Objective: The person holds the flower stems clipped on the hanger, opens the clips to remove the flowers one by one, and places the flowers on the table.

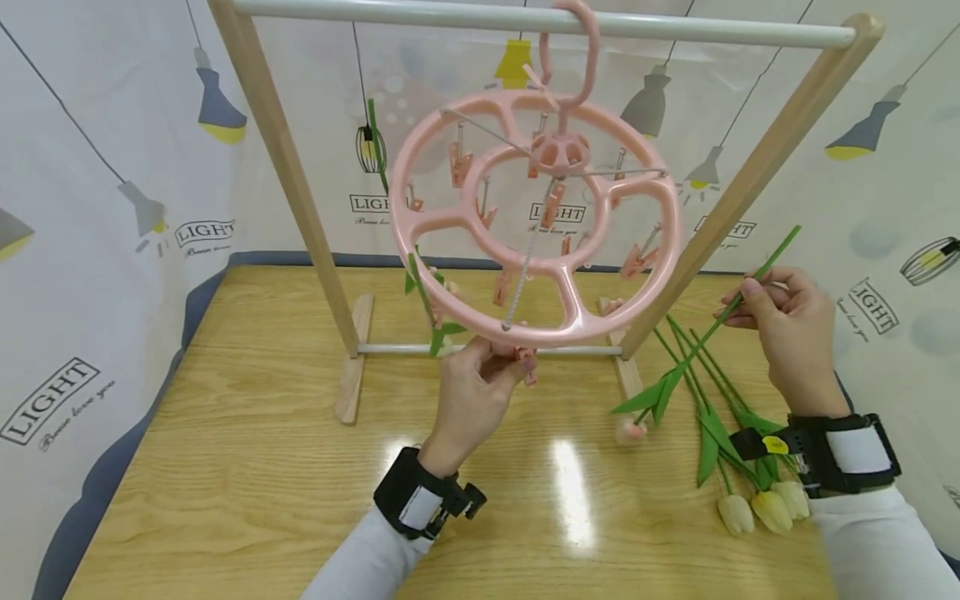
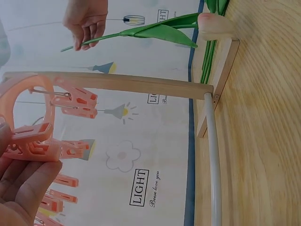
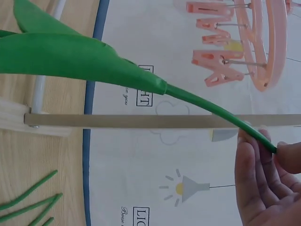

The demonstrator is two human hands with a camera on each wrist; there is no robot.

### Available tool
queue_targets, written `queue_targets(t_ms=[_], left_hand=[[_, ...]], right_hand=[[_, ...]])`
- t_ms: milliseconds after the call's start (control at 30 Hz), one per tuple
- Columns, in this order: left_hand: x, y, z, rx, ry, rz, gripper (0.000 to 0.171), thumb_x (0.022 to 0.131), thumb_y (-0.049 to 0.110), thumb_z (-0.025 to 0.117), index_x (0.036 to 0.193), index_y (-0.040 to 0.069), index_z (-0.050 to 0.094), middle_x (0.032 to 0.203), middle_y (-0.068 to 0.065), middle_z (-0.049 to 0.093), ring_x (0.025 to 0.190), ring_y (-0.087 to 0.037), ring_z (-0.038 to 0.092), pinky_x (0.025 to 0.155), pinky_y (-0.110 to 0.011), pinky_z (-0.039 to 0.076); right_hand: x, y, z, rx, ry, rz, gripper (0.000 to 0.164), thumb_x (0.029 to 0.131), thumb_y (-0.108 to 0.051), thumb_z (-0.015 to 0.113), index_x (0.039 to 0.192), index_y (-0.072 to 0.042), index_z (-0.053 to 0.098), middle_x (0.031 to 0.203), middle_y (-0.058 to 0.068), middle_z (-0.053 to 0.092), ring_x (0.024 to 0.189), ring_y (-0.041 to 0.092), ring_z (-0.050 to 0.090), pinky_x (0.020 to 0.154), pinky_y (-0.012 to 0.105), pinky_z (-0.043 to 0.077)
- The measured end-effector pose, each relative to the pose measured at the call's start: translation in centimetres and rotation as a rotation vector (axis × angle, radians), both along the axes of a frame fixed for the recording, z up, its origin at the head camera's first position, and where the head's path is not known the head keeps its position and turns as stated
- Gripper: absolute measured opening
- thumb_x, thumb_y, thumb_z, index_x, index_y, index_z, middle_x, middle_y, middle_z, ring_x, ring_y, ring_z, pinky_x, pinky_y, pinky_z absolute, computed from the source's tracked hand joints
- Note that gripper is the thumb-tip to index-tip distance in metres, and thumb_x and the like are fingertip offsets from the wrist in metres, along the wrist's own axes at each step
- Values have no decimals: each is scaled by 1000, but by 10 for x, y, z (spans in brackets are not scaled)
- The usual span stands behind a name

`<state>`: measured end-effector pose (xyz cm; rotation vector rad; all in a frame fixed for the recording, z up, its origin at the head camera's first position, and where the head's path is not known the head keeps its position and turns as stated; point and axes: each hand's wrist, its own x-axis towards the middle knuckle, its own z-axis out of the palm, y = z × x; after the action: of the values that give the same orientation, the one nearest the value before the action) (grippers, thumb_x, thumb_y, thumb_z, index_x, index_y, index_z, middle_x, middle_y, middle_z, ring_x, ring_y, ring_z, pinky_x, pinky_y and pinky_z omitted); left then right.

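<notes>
A round pink clip hanger (image 1: 408, 171) hangs by its hook from the white top bar, with pink clothespins around its rings. At its near edge my left hand (image 1: 474, 400) pinches a pink clothespin (image 1: 527, 367), seen closer in the left wrist view. Out to the right, my right hand (image 1: 801, 337) holds an artificial tulip (image 1: 663, 392) by the end of its green stem, thumb against fingers. The tulip slants down to the left, its pale pink head (image 2: 214, 26) lowest. Green leaves of another flower (image 1: 422, 292) show at the hanger's left edge, its head partly hidden behind the ring.
The rack's wooden posts (image 1: 288, 179) stand on feet on the wooden table (image 1: 247, 500), with a white lower bar (image 1: 390, 348) between them. Several white and yellowish tulips (image 1: 771, 510) lie at the right. A green stem (image 1: 375, 137) hangs behind the hanger's left side.
</notes>
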<state>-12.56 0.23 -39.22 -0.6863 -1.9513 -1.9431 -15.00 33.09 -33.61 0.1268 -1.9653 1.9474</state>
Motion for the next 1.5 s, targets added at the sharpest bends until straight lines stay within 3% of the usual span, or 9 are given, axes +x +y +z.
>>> queue_targets(t_ms=[133,300,433,733,933,1100,1500], left_hand=[[0,0,0,-17,-2,4,13,86,-1,72,97,-3,65,83,-17,71,70,-25,71,70,-27,63],[0,0,-1,-20,-8,-8,14,86,-2,72,98,-3,65,83,-17,71,71,-24,70,70,-28,63],[1,-1,0,-26,-23,-18,14,86,-1,72,99,-3,65,85,-17,71,73,-24,71,70,-27,63],[3,-1,2,-33,-54,-20,16,87,-1,71,101,-3,64,89,-19,71,78,-28,72,73,-27,63],[3,0,3,-20,-80,-37,16,87,-1,71,100,-4,64,92,-20,71,82,-30,73,74,-27,63],[4,0,3,-17,-100,-39,16,87,1,72,100,-3,64,94,-19,71,86,-31,73,76,-28,63],[6,0,4,-34,-145,-38,24,86,3,74,107,-2,63,97,-20,71,89,-32,73,77,-24,62]], right_hand=[[-6,8,1,100,-77,-54,7,98,-10,59,100,-4,57,73,-5,73,59,6,70,56,16,57],[-15,19,-2,369,-196,-128,9,102,-17,53,106,-10,54,73,-17,68,61,0,67,57,15,57],[-21,28,-6,514,-288,-143,9,104,-21,49,109,-13,52,73,-23,64,62,-3,65,58,15,57],[-37,41,-24,567,-449,-72,22,103,-20,48,113,0,48,67,-22,63,59,-1,65,57,17,58],[-44,50,-36,661,-526,-7,32,104,-22,46,120,6,46,66,-25,60,60,0,65,59,19,59],[-49,55,-41,715,-576,21,42,105,-25,45,129,10,44,70,-19,63,63,2,67,62,21,60],[-55,67,-49,793,-668,41,45,103,-21,46,130,15,43,72,-12,67,63,2,67,64,26,62]])
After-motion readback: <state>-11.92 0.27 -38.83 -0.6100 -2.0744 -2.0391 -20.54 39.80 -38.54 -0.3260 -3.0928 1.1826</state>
